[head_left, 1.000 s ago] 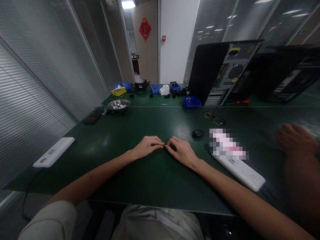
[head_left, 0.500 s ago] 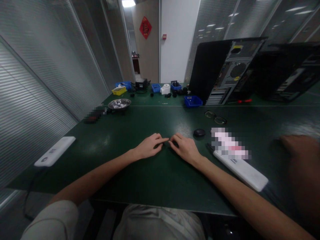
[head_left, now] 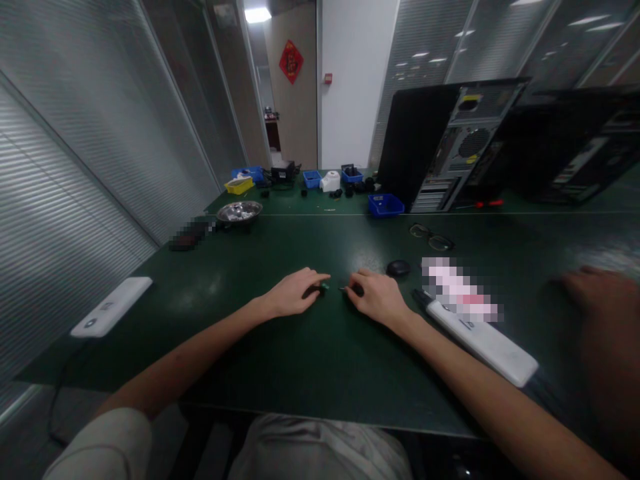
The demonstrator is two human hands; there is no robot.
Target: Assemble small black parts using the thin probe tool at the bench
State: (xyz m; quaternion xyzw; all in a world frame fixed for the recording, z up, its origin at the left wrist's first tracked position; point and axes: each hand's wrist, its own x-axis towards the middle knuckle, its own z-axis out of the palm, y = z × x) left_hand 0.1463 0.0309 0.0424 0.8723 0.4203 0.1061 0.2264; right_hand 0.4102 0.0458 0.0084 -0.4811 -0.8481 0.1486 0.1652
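Note:
Over the middle of the green table (head_left: 280, 360), my left hand (head_left: 295, 292) is closed in a pinch, its index finger stretched to the right. A small green piece (head_left: 325, 287) pokes out from its fingertips; its kind is too small to tell. My right hand (head_left: 376, 295) faces it, thumb and fingers pinched on a small thin piece (head_left: 343, 289) whose tip points left. A narrow gap separates the two pieces. A black computer mouse (head_left: 399, 268) lies just beyond my right hand.
To the right are a white power bank-like bar (head_left: 485, 340), eyeglasses (head_left: 431, 237) and another person's blurred hand (head_left: 600, 293). A metal bowl (head_left: 239, 213), a blue bin (head_left: 386, 205) and a computer tower (head_left: 425, 140) stand farther back. Another white bar (head_left: 113, 307) lies left.
My hands have moved apart from fingertips nearly touching; a gap has opened between them. The green piece and the thin piece now show at the fingertips.

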